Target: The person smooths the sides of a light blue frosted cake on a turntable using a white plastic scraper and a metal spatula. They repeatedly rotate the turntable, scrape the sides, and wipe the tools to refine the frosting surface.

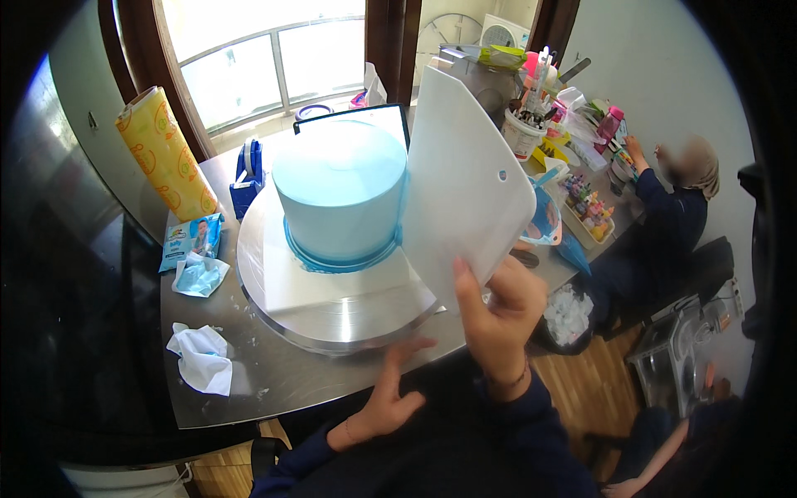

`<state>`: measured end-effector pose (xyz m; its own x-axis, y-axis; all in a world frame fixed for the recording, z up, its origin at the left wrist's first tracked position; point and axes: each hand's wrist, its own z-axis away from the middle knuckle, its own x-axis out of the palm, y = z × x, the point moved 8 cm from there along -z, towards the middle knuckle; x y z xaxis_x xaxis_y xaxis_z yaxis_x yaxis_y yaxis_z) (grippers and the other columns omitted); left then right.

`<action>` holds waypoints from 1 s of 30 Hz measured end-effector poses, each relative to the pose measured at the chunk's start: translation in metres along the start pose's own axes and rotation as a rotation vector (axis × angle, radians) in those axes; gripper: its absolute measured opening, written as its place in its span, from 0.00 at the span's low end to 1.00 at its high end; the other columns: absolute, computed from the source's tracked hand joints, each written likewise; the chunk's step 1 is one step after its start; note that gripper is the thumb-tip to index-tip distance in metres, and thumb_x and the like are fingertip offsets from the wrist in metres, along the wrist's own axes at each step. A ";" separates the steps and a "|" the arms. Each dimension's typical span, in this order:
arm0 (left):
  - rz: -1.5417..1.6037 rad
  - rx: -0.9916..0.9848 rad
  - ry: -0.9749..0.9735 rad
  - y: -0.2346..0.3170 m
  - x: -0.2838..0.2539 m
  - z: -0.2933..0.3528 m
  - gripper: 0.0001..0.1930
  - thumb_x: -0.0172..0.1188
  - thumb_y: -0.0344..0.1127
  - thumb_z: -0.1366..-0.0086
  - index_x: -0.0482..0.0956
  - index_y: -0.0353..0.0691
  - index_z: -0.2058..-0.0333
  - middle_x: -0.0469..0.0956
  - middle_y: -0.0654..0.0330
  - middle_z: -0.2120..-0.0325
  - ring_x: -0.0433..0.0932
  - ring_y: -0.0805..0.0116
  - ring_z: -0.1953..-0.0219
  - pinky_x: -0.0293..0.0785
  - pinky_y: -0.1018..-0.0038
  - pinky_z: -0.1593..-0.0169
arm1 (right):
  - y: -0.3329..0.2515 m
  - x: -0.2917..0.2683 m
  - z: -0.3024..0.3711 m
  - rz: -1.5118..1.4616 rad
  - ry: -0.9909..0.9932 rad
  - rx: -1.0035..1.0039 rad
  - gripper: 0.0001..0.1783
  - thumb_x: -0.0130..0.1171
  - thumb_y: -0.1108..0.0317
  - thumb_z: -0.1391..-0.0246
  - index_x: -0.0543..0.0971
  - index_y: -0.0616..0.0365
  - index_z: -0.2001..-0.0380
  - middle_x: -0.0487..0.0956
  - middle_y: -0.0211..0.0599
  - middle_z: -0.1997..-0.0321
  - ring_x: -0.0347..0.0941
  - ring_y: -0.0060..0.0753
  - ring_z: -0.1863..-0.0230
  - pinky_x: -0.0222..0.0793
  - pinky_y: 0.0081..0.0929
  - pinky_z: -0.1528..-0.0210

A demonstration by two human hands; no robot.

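The right hand [498,319] grips a white scraper [469,174] at the right side of the blue cake [340,195]. The left hand [386,407], unclenched and empty, is beside the turntable's near rim [340,340].

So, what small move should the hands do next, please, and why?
Perhaps turn the silver turntable slightly with the left hand, because that hand is close to its near edge, while the right hand holds the white scraper at the right side of the blue cake.
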<state>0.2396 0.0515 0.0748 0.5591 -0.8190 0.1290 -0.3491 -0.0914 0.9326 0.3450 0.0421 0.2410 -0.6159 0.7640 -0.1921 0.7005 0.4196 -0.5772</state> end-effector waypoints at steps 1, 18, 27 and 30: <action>0.005 -0.028 -0.033 -0.002 0.004 0.001 0.38 0.47 0.23 0.57 0.44 0.36 0.44 0.56 0.50 0.47 0.53 0.60 0.42 0.46 0.65 0.40 | -0.001 0.000 0.001 0.004 -0.005 0.002 0.04 0.57 0.79 0.61 0.76 0.65 0.77 0.73 0.40 0.80 0.70 0.30 0.82 0.62 0.21 0.79; 0.491 0.306 0.800 0.010 -0.088 0.026 0.36 0.44 0.33 0.51 0.43 0.37 0.42 0.52 0.53 0.45 0.52 0.59 0.41 0.48 0.63 0.42 | 0.011 -0.123 0.076 -0.203 0.675 0.351 0.14 0.53 0.70 0.60 0.73 0.72 0.70 0.74 0.42 0.72 0.69 0.30 0.69 0.64 0.26 0.65; 0.531 0.200 0.464 0.021 -0.058 0.022 0.35 0.48 0.37 0.54 0.48 0.37 0.45 0.55 0.54 0.46 0.57 0.59 0.45 0.51 0.63 0.43 | 0.031 -0.151 0.086 -0.298 0.568 0.435 0.16 0.51 0.68 0.54 0.71 0.71 0.64 0.73 0.41 0.65 0.68 0.29 0.63 0.62 0.23 0.58; 0.554 0.198 0.445 0.026 -0.046 0.024 0.36 0.47 0.35 0.55 0.48 0.37 0.45 0.54 0.53 0.45 0.56 0.57 0.44 0.49 0.62 0.42 | 0.041 -0.152 0.097 -0.486 0.599 0.532 0.17 0.51 0.68 0.52 0.70 0.70 0.61 0.72 0.40 0.62 0.67 0.30 0.60 0.61 0.24 0.56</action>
<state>0.1869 0.0735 0.0846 0.4987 -0.4715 0.7273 -0.7748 0.1337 0.6179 0.4324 -0.1041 0.1696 -0.4060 0.7508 0.5210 0.0671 0.5931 -0.8024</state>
